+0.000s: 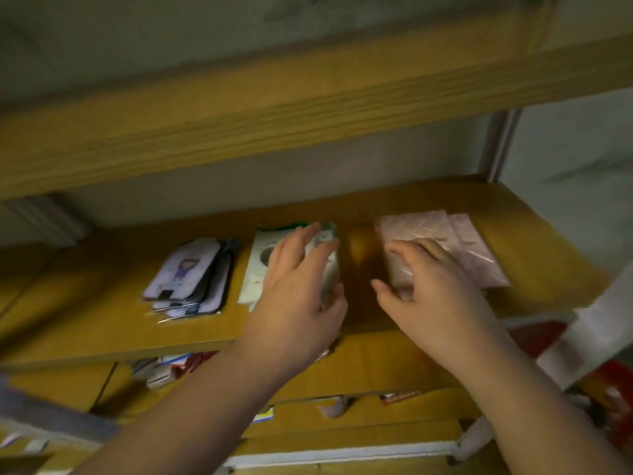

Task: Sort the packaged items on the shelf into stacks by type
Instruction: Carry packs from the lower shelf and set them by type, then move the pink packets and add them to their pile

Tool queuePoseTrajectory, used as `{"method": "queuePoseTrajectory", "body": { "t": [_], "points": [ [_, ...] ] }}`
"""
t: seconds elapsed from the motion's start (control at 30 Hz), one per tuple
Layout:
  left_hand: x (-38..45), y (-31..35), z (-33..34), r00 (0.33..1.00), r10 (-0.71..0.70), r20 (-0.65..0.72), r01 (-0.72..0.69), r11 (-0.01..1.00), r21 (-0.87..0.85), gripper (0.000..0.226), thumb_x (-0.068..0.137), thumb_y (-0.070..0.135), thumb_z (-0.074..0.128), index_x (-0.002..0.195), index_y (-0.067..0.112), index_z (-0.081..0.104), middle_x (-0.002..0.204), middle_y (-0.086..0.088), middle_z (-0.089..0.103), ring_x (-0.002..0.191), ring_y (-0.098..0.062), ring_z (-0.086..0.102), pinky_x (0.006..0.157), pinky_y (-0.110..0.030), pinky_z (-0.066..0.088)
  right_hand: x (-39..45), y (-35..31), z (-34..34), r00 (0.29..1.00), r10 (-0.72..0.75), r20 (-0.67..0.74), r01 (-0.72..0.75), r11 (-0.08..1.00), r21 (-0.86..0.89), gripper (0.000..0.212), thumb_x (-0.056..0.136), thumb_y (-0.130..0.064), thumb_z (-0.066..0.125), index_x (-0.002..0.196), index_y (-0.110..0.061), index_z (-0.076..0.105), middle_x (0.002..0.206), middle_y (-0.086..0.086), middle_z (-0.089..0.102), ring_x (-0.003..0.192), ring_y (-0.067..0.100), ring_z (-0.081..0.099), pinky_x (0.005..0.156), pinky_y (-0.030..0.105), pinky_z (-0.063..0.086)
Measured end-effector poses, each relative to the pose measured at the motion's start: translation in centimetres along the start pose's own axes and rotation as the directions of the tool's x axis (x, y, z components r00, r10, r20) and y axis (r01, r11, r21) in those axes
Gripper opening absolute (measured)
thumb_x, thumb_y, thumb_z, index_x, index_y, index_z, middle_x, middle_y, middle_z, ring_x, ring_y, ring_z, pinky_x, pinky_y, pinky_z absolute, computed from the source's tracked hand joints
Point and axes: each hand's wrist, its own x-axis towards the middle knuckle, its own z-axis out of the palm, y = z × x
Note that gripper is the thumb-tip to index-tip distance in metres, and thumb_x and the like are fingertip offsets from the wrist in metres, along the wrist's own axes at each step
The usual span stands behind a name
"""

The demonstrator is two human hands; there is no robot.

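Left hand (301, 286) rests on the middle stack (263, 269) of white/pale-green packets, fingers spread along its right side, thumb curled at the near right corner; reads as a light grip on the stack's edge. Right hand (431, 286) sits on the pink stack (442, 241), fingers curved over its near left part, thumb out toward the gap between the two stacks; looks like it is holding the edge of the top pink packet, though blur keeps contact detail soft. Bare wood shows between the two hands. Pink stack: quilted, glossy wrappers, at least two packets, the upper one offset left of the one beneath, lying at the right end of the shelf board (102, 320). Middle stack: top packet has a round window or printed circle near its upper left, a darker green edge peeking out at the far end. Third stack (191, 279) lies left of it, just beside but apart: clear-sleeved cards with pale lilac fronts and a small purple figure printed on top, dark backing visible along the right edge, lower packets fanned slightly toward the viewer. No text legible on any packet; motion blur kills all print. Above: another wooden shelf (308, 108). Below the working board: lower shelf level with red-and-white packages (178, 368), labels unreadable. Right edge: a white upright post (500, 145) and more red packaging (616, 399).
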Motion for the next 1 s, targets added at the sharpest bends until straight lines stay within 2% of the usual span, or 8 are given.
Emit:
{"method": "queuePoseTrajectory", "body": {
  "t": [0.07,0.2,0.33,0.47,0.63,0.7,0.87,1.0],
  "points": [
    [-1.5,-2.4,-1.9,0.999,-0.033,-0.023,0.034,0.998,0.045,0.055,0.088,0.040,0.053,0.140,0.024,0.049,0.156,0.002,0.034,0.146,-0.014,0.016,0.113,-0.027,0.015,0.5,-2.7,1.5,0.999,-0.036,0.024,0.036,0.999,0.011,0.057,0.086,-0.053,0.059,0.138,-0.033,0.046,0.133,-0.012,0.051,0.115,0.011,0.054,0.085,0.025,0.048],
    [-5.0,-7.4,-5.3,0.985,-0.140,-0.099,0.148,0.985,0.085,0.058,0.088,0.050,0.043,0.141,0.024,0.049,0.149,0.007,0.043,0.144,-0.012,0.024,0.114,-0.029,0.022,0.8,-8.4,4.5,0.990,-0.125,0.066,0.123,0.992,0.034,0.055,0.088,-0.050,0.061,0.138,-0.032,0.048,0.134,-0.012,0.051,0.118,0.011,0.053,0.091,0.029,0.048],
    [-10.1,-12.5,-9.0,0.966,-0.211,-0.151,0.227,0.969,0.094,0.058,0.088,0.048,0.048,0.138,0.019,0.053,0.145,0.003,0.049,0.142,-0.017,0.030,0.113,-0.033,0.028,0.5,-15.3,7.9,0.978,-0.186,0.097,0.179,0.981,0.075,0.050,0.086,-0.045,0.063,0.132,-0.028,0.055,0.126,-0.008,0.056,0.115,0.015,0.055,0.091,0.037,0.052],
    [-16.5,-18.4,-13.8,0.957,-0.235,-0.172,0.264,0.950,0.168,0.057,0.088,0.042,0.055,0.136,0.012,0.055,0.145,-0.006,0.051,0.143,-0.027,0.035,0.115,-0.041,0.032,-1.1,-23.8,12.1,0.957,-0.261,0.128,0.249,0.963,0.106,0.047,0.086,-0.042,0.064,0.130,-0.024,0.057,0.124,-0.005,0.057,0.114,0.017,0.055,0.092,0.037,0.050],
    [-24.7,-26.0,-20.5,0.941,-0.274,-0.201,0.314,0.926,0.209,0.055,0.088,0.040,0.053,0.134,0.010,0.056,0.140,-0.006,0.054,0.133,-0.025,0.044,0.114,-0.030,0.027,-4.5,-35.1,18.1,0.911,-0.366,0.191,0.335,0.925,0.177,0.045,0.086,-0.039,0.067,0.127,-0.023,0.059,0.118,-0.007,0.057,0.112,0.015,0.055,0.095,0.036,0.049],
    [-27.9,-29.2,-22.8,0.936,-0.283,-0.207,0.326,0.921,0.215,0.053,0.089,0.039,0.054,0.134,0.011,0.056,0.139,-0.004,0.055,0.133,-0.023,0.045,0.113,-0.030,0.030,-5.8,-39.3,20.6,0.887,-0.409,0.213,0.374,0.908,0.188,0.046,0.087,-0.042,0.065,0.130,-0.027,0.057,0.121,-0.010,0.054,0.113,0.012,0.053,0.094,0.034,0.049],
    [-34.8,-36.1,-28.0,0.876,-0.392,-0.281,0.459,0.856,0.238,0.057,0.090,0.046,0.051,0.141,0.018,0.051,0.144,0.003,0.051,0.137,-0.014,0.037,0.111,-0.025,0.026,-7.7,-48.7,25.5,0.853,-0.458,0.249,0.411,0.885,0.220,0.049,0.089,-0.048,0.061,0.135,-0.037,0.048,0.129,-0.020,0.046,0.117,0.004,0.047,0.092,0.027,0.047],
    [-38.0,-39.7,-31.5,0.815,-0.465,-0.345,0.540,0.826,0.162,0.061,0.088,0.047,0.048,0.142,0.018,0.050,0.144,0.002,0.052,0.138,-0.016,0.040,0.111,-0.039,0.040,-8.2,-54.5,28.3,0.813,-0.509,0.282,0.461,0.859,0.222,0.050,0.090,-0.048,0.060,0.136,-0.036,0.047,0.131,-0.018,0.047,0.121,0.004,0.046,0.098,0.026,0.045]
  ]
}}
